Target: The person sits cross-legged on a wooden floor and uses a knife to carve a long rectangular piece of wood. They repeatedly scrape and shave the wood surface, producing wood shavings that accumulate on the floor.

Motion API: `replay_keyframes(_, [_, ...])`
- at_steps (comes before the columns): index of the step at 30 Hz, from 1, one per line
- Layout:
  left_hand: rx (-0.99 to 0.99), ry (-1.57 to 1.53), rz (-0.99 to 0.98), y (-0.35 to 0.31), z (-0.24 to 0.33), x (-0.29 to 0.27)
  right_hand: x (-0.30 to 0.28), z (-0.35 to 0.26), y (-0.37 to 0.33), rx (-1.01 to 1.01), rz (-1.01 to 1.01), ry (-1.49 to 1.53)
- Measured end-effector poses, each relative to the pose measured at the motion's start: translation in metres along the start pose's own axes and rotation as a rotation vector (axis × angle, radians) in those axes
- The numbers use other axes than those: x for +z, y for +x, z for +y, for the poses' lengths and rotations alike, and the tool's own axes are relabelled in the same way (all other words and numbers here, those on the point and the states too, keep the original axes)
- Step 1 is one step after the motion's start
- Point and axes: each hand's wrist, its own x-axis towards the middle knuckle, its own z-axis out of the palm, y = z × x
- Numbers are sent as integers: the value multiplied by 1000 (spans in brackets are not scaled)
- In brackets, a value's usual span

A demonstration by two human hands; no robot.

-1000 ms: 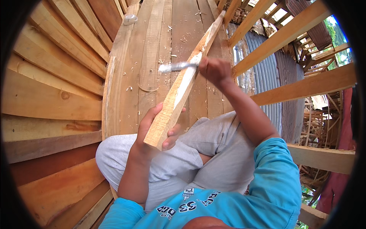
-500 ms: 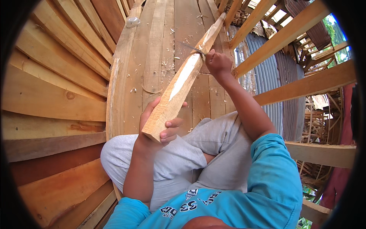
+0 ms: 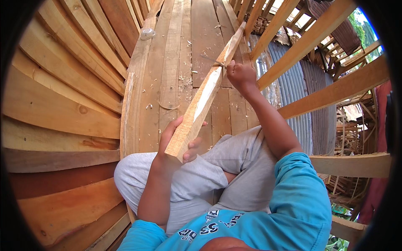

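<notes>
Many shavings [image 3: 181, 78] litter floorboards [image 3: 168, 58] beside plank walling [image 3: 63, 94]; left hand [image 3: 168, 134] clasps timber [image 3: 191, 125], right hand [image 3: 243, 77] a knife [image 3: 220, 64].

The wooden bar [image 3: 209, 90] is mostly coloured pale yellow-tan, and it's streaked with one long, bright white patch. The thin blade [image 3: 220, 64] is toned dark grey. The floor [image 3: 171, 83] is done in mixed browns, kinda striped by plank seams and flecked with cream shavings [image 3: 183, 78]. Along its left edge, the plank wall [image 3: 63, 111] is banded in honey and orange, with one board [image 3: 63, 180] tinted reddish-brown. Past the right edge, corrugated sheets [image 3: 293, 88] are ribbed in blue-grey and dull brown. Trousers [image 3: 184, 180] are coloured plain light grey; the turquoise shirt [image 3: 268, 228] is printed in black and white.
</notes>
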Motion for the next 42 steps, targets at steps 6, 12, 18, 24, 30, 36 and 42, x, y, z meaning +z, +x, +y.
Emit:
replay_keyframes(6, [1,-79,-1,1,2,3,-5,7,-3,-148,-139,48])
replay_keyframes(12, [-11,-166,-76,-2,18,-1,-4,-22,-18,-10,-66,68])
replay_keyframes(18, [-17,-41,0,3,3,-2,5,13,1,-35,-19,63])
replay_keyframes(24, [8,-43,-25,1,10,-7,-30,-49,-25,-114,-180,85])
replay_keyframes(30, [14,5,115,7,0,5,-15,2,-12,-51,-94,64])
replay_keyframes(36, [61,163,125,-4,7,-2,-58,-65,-46,-90,-333,107])
replay_keyframes(42, [43,106,197,15,3,0,-4,6,-6,-70,-54,100])
